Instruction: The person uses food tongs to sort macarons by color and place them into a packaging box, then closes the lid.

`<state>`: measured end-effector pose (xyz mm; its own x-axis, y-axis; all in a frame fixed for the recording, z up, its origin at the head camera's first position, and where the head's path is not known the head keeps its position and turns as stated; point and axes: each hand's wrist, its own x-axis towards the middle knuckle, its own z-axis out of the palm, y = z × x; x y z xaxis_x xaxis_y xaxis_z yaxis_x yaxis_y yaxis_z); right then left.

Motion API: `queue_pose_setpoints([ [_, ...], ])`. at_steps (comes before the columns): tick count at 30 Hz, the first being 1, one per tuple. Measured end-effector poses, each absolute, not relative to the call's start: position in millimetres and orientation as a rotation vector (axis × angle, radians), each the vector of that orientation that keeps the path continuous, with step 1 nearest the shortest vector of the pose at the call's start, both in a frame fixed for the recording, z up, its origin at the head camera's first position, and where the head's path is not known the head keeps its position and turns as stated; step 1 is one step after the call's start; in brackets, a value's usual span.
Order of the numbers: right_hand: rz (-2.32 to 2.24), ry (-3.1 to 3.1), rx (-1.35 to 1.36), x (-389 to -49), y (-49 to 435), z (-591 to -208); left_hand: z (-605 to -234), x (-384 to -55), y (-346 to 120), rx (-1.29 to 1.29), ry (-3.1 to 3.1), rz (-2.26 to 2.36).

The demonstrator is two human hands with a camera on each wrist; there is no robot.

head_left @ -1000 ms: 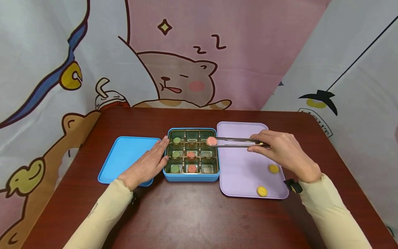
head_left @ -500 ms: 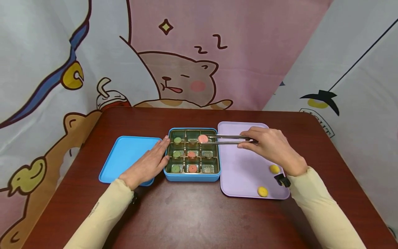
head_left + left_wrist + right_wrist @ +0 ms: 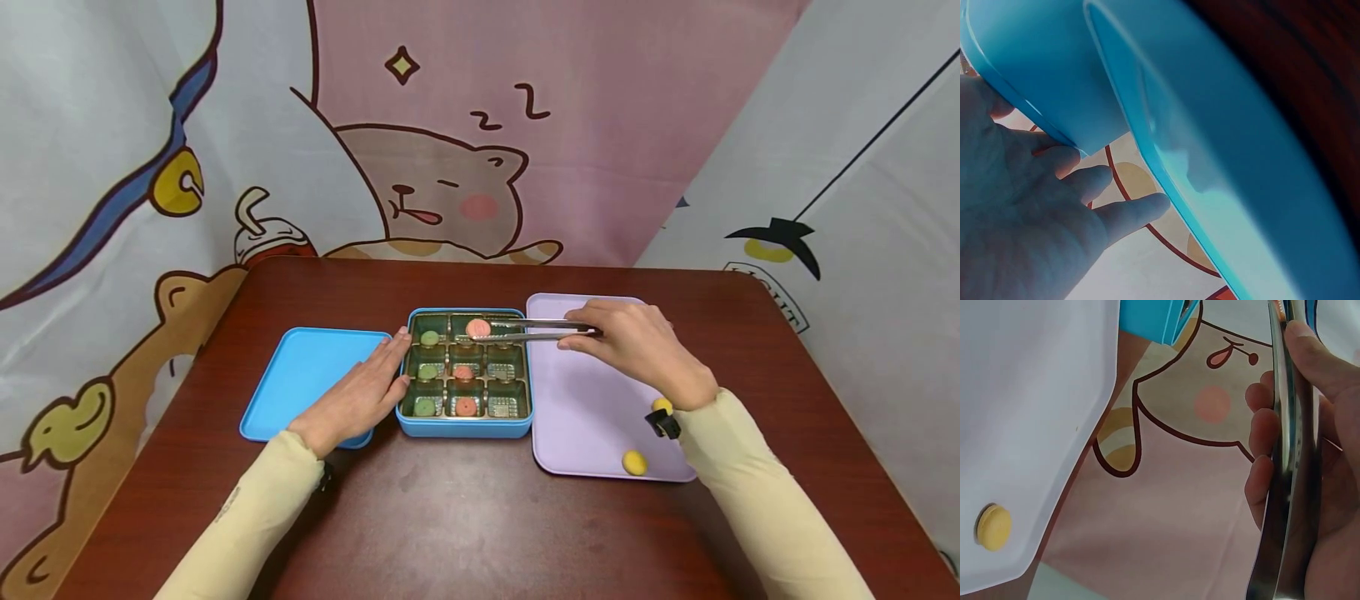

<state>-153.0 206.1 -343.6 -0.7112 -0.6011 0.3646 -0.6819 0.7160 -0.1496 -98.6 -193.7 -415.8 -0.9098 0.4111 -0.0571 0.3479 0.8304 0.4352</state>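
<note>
My right hand (image 3: 637, 346) grips metal tongs (image 3: 536, 337), fingers and thumb wrapped round them in the right wrist view. Between the tong tips is a pink macaron (image 3: 478, 328), held over the back middle compartment of a blue box (image 3: 463, 428). Inside the box, a divided tray has green macarons (image 3: 424, 407) down its left column and pink macarons (image 3: 466, 407) in the middle and front cells of the centre column. The left hand (image 3: 352, 404), fingers straight, rests against the box's left side. In the left wrist view its fingertips (image 3: 1063, 159) touch the blue wall.
A blue lid (image 3: 318, 367) lies left of the box, partly under the left forearm. On the right, a lilac tray (image 3: 577, 442) carries a yellow macaron (image 3: 634, 462) near its front edge and another yellow macaron (image 3: 662, 405) partly hidden by the right wrist.
The right hand has moved left with the tongs, carrying the pink macaron from the box's right edge to above the back middle compartment. The left hand has stayed at the box.
</note>
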Motion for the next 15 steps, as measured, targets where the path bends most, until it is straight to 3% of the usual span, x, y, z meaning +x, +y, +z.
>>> queue_pose_setpoints([
  [15,0.317,-2.689,0.987,-169.0,191.5,-351.4,-416.4,-99.2,-193.7,0.584,2.863,0.651],
])
